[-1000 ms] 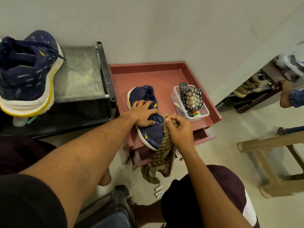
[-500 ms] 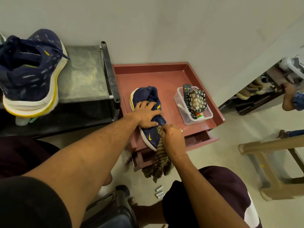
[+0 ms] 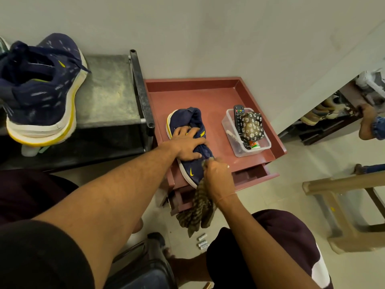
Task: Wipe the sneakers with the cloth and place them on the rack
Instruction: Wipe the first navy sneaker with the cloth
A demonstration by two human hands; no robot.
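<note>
A navy sneaker with a yellow logo lies on its side on the reddish-brown table. My left hand grips its middle, fingers curled over the upper. My right hand holds a brown striped cloth bunched against the sneaker's toe end at the table's front edge; most of the cloth hangs down below. The second navy sneaker, with a white and yellow sole, stands on the dark metal rack at the left.
A clear plastic box with a remote and a flowered pouch sits on the table's right side. The table's drawer is pulled out. A beige stool stands at the right. Small batteries lie on the floor.
My right hand has come down with the cloth from beside the sneaker onto its toe end. My left hand stays on the sneaker.
</note>
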